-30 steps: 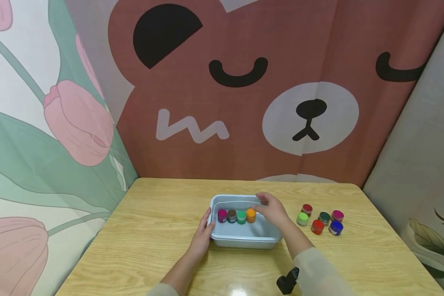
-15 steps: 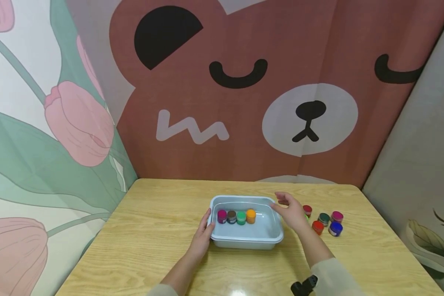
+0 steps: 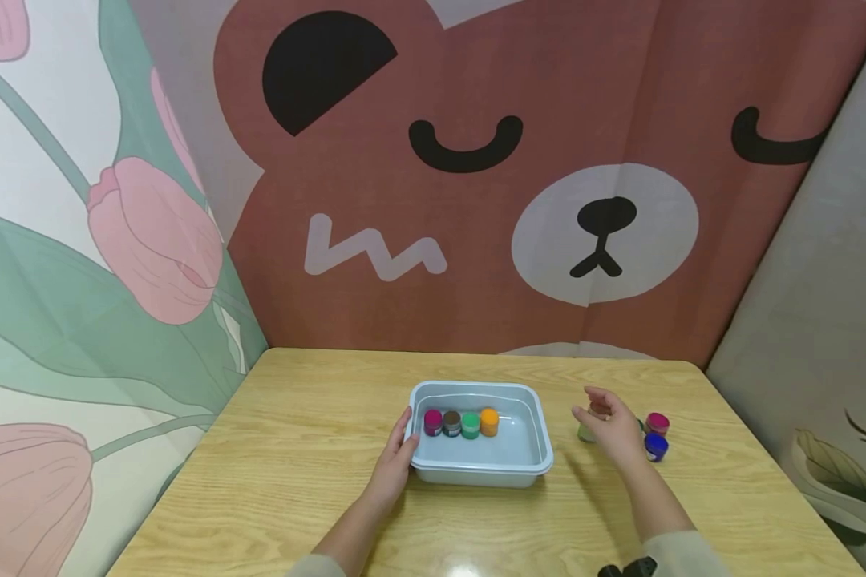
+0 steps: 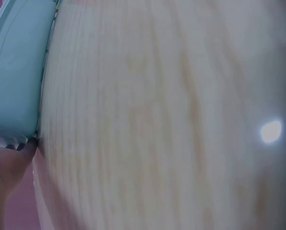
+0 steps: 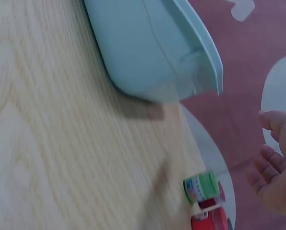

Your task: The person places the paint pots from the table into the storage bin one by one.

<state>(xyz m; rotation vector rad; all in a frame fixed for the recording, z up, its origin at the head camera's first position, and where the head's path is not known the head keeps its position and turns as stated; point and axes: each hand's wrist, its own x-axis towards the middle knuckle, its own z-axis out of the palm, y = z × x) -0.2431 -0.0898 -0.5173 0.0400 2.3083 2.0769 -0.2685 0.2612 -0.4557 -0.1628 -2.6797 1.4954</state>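
Note:
A light blue tray (image 3: 476,474) holds a row of small jars: magenta (image 3: 433,422), brown (image 3: 452,423), green (image 3: 471,425) and orange (image 3: 489,421). My left hand (image 3: 392,458) grips the tray's left end, thumb at the rim; the left wrist view shows that hand (image 4: 11,165) at the tray's end. My right hand (image 3: 616,429) hovers over the jars right of the tray, fingers apart and slightly bent, holding nothing. In the right wrist view, the hand (image 5: 277,163) is above a light green jar (image 5: 202,187) and a red jar (image 5: 211,219), not touching them.
Right of my right hand stand a magenta jar (image 3: 657,423) and a blue jar (image 3: 656,446); other jars there are partly hidden by the hand. The wooden table (image 3: 274,449) reaches back to a curtain (image 3: 375,312) with a bear print.
My right hand has moved right, from over the orange jar and past the tray's right rim, to the jars outside it. My left hand keeps its grip on the tray.

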